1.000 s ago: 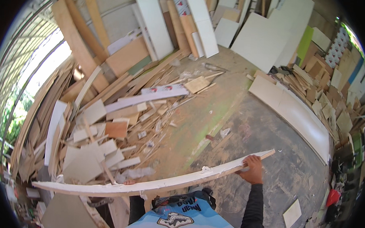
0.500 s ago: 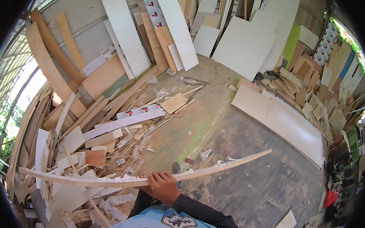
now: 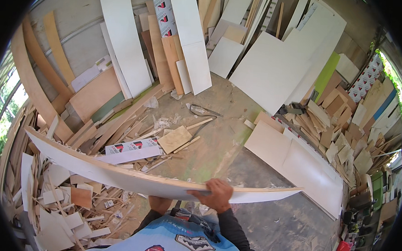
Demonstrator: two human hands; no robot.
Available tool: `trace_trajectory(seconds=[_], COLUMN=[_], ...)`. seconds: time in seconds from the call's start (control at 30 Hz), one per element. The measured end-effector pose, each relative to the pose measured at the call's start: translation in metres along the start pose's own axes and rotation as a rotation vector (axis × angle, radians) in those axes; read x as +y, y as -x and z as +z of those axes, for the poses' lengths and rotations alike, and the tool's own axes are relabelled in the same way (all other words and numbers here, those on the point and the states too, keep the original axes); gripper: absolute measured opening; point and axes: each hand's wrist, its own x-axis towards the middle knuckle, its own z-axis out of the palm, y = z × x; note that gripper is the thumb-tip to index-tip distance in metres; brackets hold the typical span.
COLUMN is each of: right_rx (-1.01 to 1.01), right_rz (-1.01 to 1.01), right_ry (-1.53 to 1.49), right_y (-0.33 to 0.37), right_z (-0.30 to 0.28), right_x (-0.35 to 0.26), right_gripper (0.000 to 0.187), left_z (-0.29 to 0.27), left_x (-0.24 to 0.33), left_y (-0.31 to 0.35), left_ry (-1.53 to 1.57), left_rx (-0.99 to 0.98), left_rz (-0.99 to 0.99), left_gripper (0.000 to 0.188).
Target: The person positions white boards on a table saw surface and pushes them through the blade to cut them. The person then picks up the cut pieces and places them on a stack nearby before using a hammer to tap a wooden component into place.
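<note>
A long, narrow white board [image 3: 153,186] with a raw wood top edge stretches across the view in front of my body, its white face toward me. My right hand [image 3: 216,195] grips it right of the middle, with fingers over the top edge and thumb on the white face. My left hand [image 3: 160,203] shows only in part below the board's lower edge. Its fingers are hidden behind the board.
Wood offcuts [image 3: 67,209] pile up on the left. Tall white panels [image 3: 284,62] lean against the far wall. A wide white panel [image 3: 293,161] lies on the right, near a heap of scraps [image 3: 331,117]. A square wood piece [image 3: 175,139] rests on the floor ahead.
The board has turned so its white face shows instead of only its narrow edge. My right hand has moved right with it. The view has shifted slightly.
</note>
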Motion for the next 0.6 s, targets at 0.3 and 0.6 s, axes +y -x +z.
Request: trace_trajectory(seconds=[0.3, 0.6], right_rx=[0.079, 0.104], right_rz=[0.091, 0.135], right_ry=[0.048, 0.040], right_y=[-0.104, -0.239], right_z=[-0.003, 0.032], right_x=[0.154, 0.341], right_gripper=[0.055, 0.053], left_z=[0.120, 0.176], left_x=[-0.039, -0.117], left_y=[-0.153, -0.368], left_ry=[-0.930, 0.089], left_rx=[-0.164, 0.238], left_rz=[0.370, -0.350], left_gripper=[0.033, 0.025])
